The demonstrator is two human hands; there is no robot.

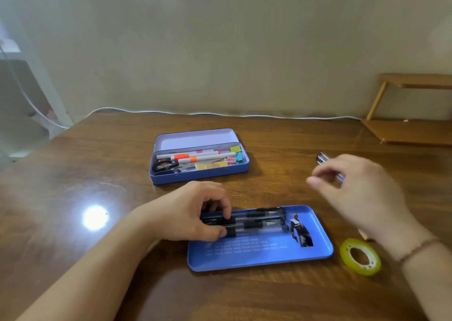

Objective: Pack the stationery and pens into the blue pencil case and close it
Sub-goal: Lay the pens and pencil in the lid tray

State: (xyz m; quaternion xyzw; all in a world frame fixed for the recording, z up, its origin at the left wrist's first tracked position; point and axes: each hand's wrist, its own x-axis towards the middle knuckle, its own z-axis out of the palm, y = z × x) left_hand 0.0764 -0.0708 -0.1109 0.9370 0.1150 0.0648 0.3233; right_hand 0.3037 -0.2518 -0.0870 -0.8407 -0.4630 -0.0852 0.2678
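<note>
Pens (256, 220) lie 3-to-9 o'clock on blue tray (264, 259), pinched by left hand (195, 215); right hand (357, 188) half-curled, grip indeterminate; pencil case (199, 171) at 12 o'clock.

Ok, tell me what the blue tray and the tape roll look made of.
Blue tray: probably thin painted metal, given its smooth satin surface, rolled rim and printed picture; plastic is possible. Tape roll: translucent yellow-green plastic film, glossy, wound around a pale core.

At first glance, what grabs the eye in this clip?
The open blue tin pencil case full of stationery sits mid-table. Nearer, the left hand grips black pens on a flat blue tray, while the right hand hovers beside a yellow-green tape roll.
</note>
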